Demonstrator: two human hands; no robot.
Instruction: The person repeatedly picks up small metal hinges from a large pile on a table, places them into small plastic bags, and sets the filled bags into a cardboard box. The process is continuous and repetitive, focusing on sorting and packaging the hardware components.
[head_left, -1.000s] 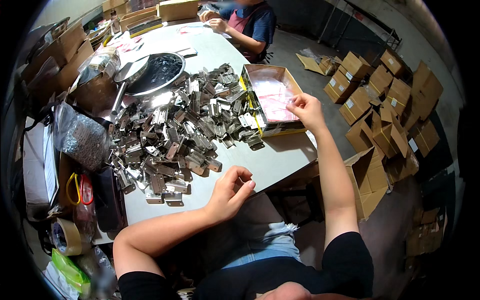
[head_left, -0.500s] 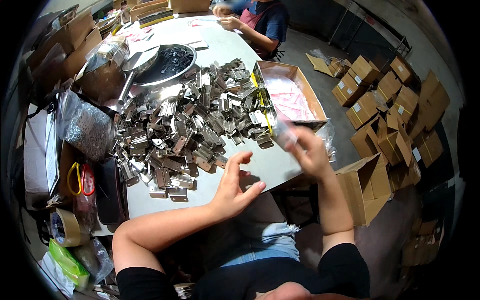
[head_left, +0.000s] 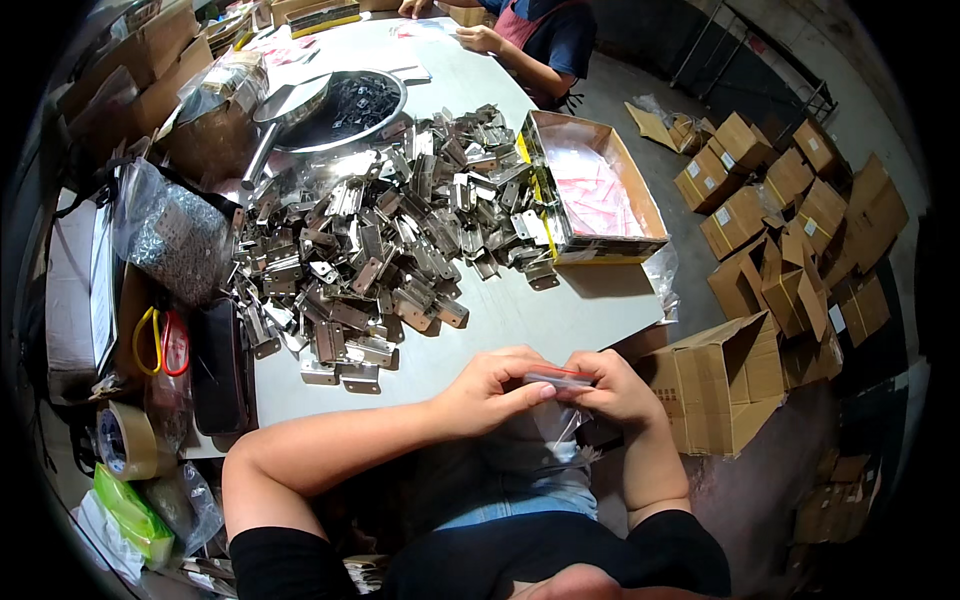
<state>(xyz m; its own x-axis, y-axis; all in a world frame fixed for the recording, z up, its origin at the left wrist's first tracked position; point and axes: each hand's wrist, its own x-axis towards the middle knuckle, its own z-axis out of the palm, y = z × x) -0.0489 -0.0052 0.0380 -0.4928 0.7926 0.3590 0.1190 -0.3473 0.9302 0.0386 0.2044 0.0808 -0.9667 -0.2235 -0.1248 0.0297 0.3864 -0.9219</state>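
From my remote seat, the biggest thing I see is the pale, smooth table [head_left: 560,320], its edges bent by the lens. Across it spreads a heap of metal brackets [head_left: 380,240], flat stamped pieces, shiny and angular, piled loosely. Right of the heap sits an open cardboard tray [head_left: 640,215] with pinkish clear bags inside. Beyond the heap is a round steel bowl [head_left: 345,105] of dark small parts; I cannot make out what they are. On the floor to the right stand many small brown cartons [head_left: 790,200], and one open carton [head_left: 725,375] stands just beside the table edge. At the left edge lie a lumpy clear sack of small hardware [head_left: 175,235] and a roll of tan tape [head_left: 125,440], partly cut off.

At the near table edge my left hand [head_left: 490,385] and right hand [head_left: 615,385] meet, both pinching the top of a small clear plastic bag [head_left: 555,420] with a red strip along its mouth. The bag hangs below the fingers, over the lap; its contents are unclear.

A second person's hand [head_left: 480,38] rests at the far end.
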